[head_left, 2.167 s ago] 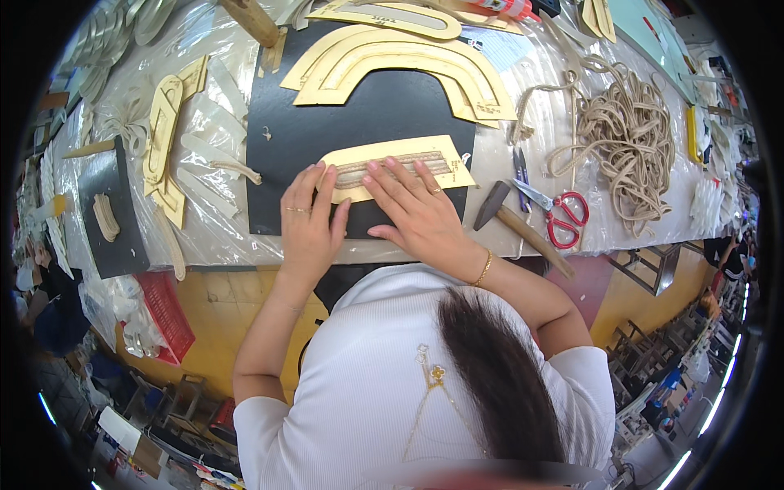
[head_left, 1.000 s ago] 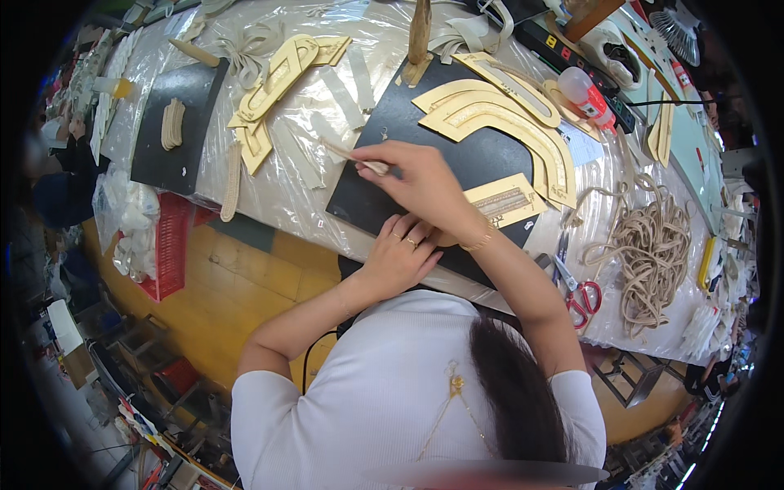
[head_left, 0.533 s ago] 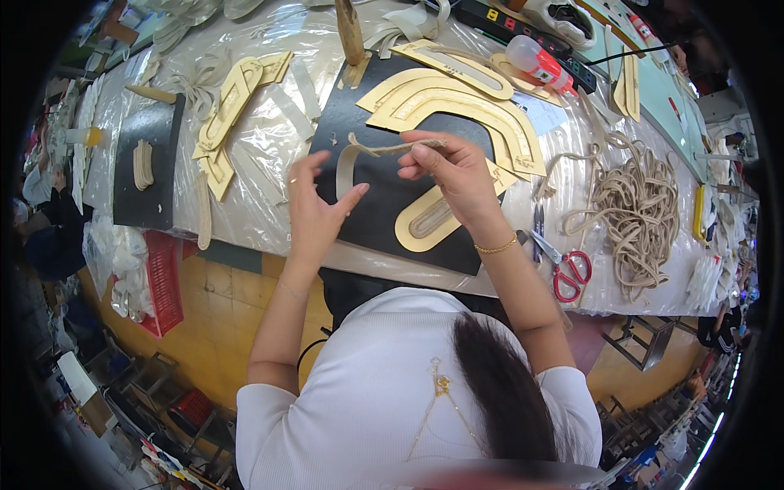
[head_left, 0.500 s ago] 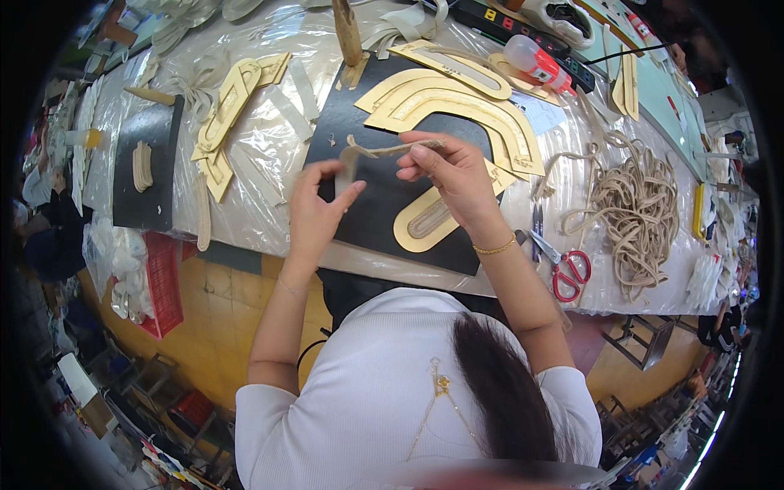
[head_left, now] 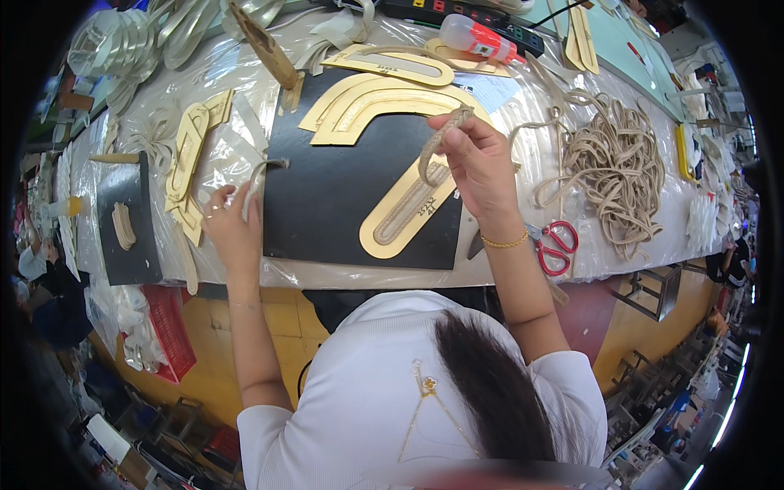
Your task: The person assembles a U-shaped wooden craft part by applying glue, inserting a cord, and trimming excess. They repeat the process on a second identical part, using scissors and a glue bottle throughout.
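My right hand (head_left: 482, 167) pinches a short tan braided strip (head_left: 429, 155), whose lower end curls down over a cream oval template (head_left: 380, 241). Tan braid lines the template's long slot. The template lies on a black board (head_left: 306, 204). Farther left, my left hand (head_left: 233, 224) is closed at the fingertips on a thin grey strip (head_left: 263, 166), which bends up and right over the board's left edge. Curved cream templates (head_left: 384, 98) rest on the far part of the board, near an upright wooden stick (head_left: 265, 45).
A heap of tan braid (head_left: 612, 167) and red-handled scissors (head_left: 557, 247) lie to the right. At left are more cream templates (head_left: 189, 155) and a smaller black board (head_left: 126, 192) with a braided piece. A red-and-clear bottle (head_left: 482, 39) lies at the back. Below stands a red crate (head_left: 167, 335).
My left hand has moved left, away from my right hand, with the grey strip. My right hand has tipped the braided strip so its end hangs down. The whole view has shifted.
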`<state>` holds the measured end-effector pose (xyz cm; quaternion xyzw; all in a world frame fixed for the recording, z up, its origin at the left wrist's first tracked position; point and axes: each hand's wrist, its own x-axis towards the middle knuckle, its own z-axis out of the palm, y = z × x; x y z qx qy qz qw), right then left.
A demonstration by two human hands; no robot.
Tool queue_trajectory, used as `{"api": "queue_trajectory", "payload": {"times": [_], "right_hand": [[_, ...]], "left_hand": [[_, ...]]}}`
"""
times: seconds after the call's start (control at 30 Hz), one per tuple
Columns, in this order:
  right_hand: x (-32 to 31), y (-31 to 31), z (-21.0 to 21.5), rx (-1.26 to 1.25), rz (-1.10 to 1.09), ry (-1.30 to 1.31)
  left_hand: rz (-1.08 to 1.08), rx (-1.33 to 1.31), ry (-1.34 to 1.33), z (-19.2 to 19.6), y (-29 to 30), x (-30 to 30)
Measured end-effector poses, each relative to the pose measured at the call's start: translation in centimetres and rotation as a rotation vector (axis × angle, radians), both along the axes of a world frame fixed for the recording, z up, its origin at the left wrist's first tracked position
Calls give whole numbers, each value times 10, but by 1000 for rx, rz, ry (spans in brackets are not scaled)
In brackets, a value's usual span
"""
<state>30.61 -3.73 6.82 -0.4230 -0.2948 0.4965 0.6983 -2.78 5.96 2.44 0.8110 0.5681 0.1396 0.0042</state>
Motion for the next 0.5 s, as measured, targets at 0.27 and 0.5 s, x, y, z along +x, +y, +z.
{"api": "queue_trajectory", "payload": {"times": [0.27, 0.5], "right_hand": [[-13, -17, 35, -230, 72, -238], [-24, -22, 53, -294, 86, -371]], "left_hand": [[-219, -237, -454, 6, -70, 57], [-553, -204, -322, -10, -105, 97]]}}
